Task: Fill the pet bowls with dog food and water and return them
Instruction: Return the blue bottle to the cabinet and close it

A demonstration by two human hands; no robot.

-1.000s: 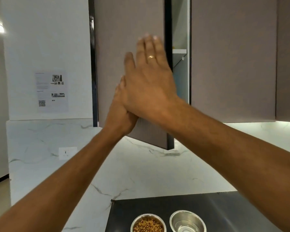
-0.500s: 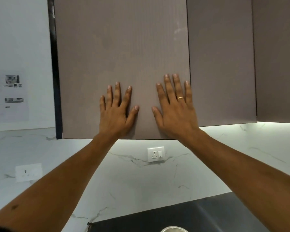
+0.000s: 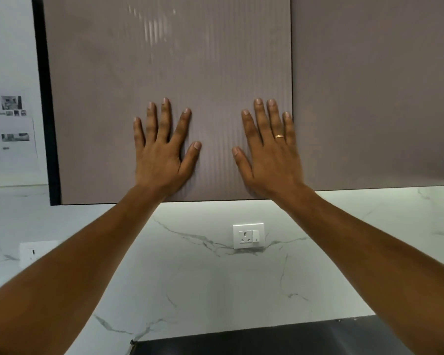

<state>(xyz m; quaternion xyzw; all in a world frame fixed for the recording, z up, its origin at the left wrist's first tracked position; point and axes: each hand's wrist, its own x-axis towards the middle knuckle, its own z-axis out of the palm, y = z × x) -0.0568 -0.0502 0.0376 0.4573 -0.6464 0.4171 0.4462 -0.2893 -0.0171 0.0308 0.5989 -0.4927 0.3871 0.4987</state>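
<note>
A taupe ribbed cupboard door fills the upper middle of the head view and lies flush with its neighbour. My left hand presses flat on its lower part, fingers spread. My right hand, with a gold ring, presses flat near the door's right edge, fingers straight. Neither hand holds anything. The pet bowls and the dog food are out of view.
Below the cupboards runs a white marble backsplash with a white power socket. A dark counter mat shows at the bottom edge. A second socket and a printed sheet are on the left wall.
The cupboard door has swung shut under both hands. The view has tilted up, so the two bowls on the dark mat have dropped out of sight.
</note>
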